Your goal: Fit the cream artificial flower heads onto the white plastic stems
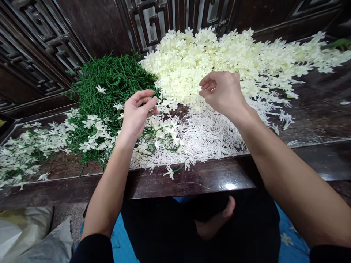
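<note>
The fingers (145,95) of the left hand (135,117) curl in above the green stems (115,78); I cannot tell if they hold one. The right hand (223,93) pinches shut over the cream flowers (219,54) piled on the table (192,179).

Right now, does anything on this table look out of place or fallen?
Yes. One small white artificial flower on a green stem lies by itself near the front edge of the dark wooden table, strayed from the rest. It could be knocked off.

Dark carved wooden screen (41,54), pale sacks (27,233), blue flowered cushion (290,241)
</note>
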The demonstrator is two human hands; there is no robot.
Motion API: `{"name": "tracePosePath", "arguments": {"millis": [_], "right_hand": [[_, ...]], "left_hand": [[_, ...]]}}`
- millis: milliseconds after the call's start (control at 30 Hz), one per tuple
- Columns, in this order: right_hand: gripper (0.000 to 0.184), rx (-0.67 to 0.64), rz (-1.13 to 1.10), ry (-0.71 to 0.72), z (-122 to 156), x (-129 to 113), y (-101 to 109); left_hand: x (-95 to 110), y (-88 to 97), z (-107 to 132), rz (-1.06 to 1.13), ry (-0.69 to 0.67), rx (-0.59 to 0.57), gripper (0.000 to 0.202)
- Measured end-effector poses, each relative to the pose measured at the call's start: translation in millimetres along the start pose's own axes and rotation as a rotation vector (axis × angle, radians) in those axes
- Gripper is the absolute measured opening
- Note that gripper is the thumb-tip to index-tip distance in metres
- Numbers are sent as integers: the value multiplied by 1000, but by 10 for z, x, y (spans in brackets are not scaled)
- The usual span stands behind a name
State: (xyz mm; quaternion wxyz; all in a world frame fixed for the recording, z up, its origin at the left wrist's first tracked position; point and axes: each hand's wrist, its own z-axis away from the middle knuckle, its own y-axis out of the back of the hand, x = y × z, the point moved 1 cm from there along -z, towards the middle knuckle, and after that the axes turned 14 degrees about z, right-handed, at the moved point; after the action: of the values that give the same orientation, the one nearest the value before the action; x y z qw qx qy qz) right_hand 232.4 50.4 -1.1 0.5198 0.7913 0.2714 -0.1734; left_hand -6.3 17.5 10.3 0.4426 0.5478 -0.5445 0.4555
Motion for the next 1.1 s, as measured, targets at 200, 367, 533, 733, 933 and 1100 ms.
{"name": "tracePosePath", "arguments": {"millis": [200,367,533,733,933,1100], "right_hand": [[14,-90,-291,-82,29,-134,79],[23,-297,-572,34,65,-202,108],[20,-521,-707,112,112,-282,69],[20,-503,-725,113,143,-319,16],[20,-326,-638,46,126,-292,16],[8,-45,-375,-39,50,-154,-30]], "left_hand": [[57,-65,37,86,48,47,6],[38,-105,71,42,-15,-71,12],[40,-164,111,20,-100,-212,16],[67,-182,128,-18,-58,-220,15],[48,-145,106,-12,-37,-143,15],[56,-121,98,10,18,-104,14]]}}
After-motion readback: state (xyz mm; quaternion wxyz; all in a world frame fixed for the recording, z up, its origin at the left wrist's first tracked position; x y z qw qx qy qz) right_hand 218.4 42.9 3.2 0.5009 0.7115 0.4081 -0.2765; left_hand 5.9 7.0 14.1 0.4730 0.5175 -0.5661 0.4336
